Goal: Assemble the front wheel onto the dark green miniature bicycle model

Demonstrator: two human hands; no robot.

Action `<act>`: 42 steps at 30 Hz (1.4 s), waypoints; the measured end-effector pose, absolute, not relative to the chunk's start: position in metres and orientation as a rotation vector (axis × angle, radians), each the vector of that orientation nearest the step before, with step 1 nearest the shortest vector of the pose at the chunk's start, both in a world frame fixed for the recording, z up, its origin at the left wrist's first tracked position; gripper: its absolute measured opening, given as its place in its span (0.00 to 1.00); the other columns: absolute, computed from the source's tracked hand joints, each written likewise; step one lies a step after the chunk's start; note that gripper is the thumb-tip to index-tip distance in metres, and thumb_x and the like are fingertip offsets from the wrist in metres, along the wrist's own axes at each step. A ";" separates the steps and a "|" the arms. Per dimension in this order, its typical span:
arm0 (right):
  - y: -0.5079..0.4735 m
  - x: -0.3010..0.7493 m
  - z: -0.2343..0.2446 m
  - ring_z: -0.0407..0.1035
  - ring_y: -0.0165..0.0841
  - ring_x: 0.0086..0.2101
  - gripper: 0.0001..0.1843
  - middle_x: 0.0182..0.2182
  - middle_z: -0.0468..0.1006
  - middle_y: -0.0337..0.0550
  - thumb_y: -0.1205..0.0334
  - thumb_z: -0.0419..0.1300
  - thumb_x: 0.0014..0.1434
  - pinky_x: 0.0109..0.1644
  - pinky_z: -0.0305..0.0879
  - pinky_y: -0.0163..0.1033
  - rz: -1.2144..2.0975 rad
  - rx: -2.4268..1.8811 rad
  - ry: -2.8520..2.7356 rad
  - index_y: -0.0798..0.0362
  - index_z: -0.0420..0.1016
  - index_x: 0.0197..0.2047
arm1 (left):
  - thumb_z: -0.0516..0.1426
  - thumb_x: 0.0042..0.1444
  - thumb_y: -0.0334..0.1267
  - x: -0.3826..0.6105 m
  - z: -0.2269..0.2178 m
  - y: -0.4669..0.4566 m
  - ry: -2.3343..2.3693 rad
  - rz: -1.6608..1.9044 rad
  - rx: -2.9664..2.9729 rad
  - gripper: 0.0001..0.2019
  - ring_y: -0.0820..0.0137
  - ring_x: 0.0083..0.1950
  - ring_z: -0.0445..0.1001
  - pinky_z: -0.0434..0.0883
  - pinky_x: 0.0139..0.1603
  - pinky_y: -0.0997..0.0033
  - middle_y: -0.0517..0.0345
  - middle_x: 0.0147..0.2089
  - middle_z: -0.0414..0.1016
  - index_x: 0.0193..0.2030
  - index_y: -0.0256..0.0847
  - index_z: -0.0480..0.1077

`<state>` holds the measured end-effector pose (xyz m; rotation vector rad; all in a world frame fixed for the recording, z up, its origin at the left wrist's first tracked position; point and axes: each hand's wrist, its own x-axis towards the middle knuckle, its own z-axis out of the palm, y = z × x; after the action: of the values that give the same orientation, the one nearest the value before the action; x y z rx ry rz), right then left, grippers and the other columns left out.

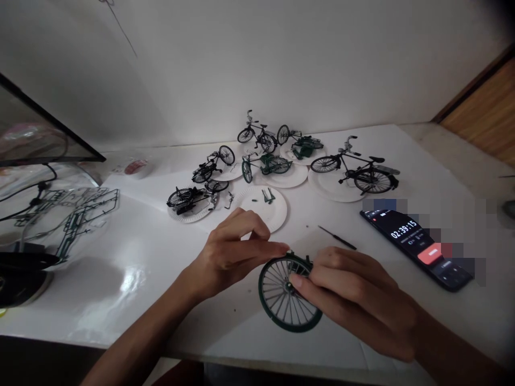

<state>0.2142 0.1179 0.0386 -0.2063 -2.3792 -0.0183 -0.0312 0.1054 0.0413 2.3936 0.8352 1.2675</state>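
A dark green spoked model bicycle wheel [281, 303] is held just above the white table's near edge. My left hand [233, 249] pinches the top of its rim with thumb and forefinger. My right hand [354, 297] closes on the wheel from the right, fingertips at the hub. A small part at the top of the wheel is mostly hidden by my fingers.
Several paper plates carry model bicycles and loose parts, one plate [277, 217] just beyond my left hand. A thin screwdriver [337, 237] lies ahead of my right hand. A phone [418, 246] showing a timer lies at right. Plastic part frames [76, 214] sit at left.
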 end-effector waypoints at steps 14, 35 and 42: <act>0.115 0.214 0.043 0.75 0.32 0.35 0.15 0.38 0.81 0.43 0.73 0.52 0.66 0.44 0.76 0.38 -0.033 -0.200 -2.371 0.54 0.78 0.47 | 0.60 0.61 0.25 -0.033 0.044 0.104 0.883 1.206 2.594 0.11 0.74 0.36 0.68 0.65 0.40 0.67 0.57 0.35 0.70 0.48 0.39 0.76; 0.100 0.207 0.045 0.69 0.33 0.41 0.10 0.43 0.74 0.48 0.76 0.56 0.62 0.43 0.73 0.43 -0.054 -0.256 -2.458 0.64 0.77 0.44 | 0.55 0.63 0.22 -0.028 0.059 0.094 0.870 0.977 2.862 0.04 0.71 0.34 0.66 0.61 0.39 0.62 0.53 0.35 0.75 0.42 0.29 0.70; 0.107 0.202 0.040 0.70 0.35 0.39 0.09 0.41 0.74 0.50 0.75 0.54 0.61 0.42 0.74 0.44 -0.088 -0.195 -2.414 0.63 0.76 0.39 | 0.53 0.62 0.21 -0.023 0.061 0.089 0.884 0.861 2.917 0.06 0.71 0.31 0.61 0.59 0.37 0.62 0.54 0.32 0.72 0.37 0.30 0.70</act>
<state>0.2017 0.1067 0.0401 -0.1952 -2.4142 -0.0880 -0.0230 0.0893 0.0612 2.9172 0.8843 0.8614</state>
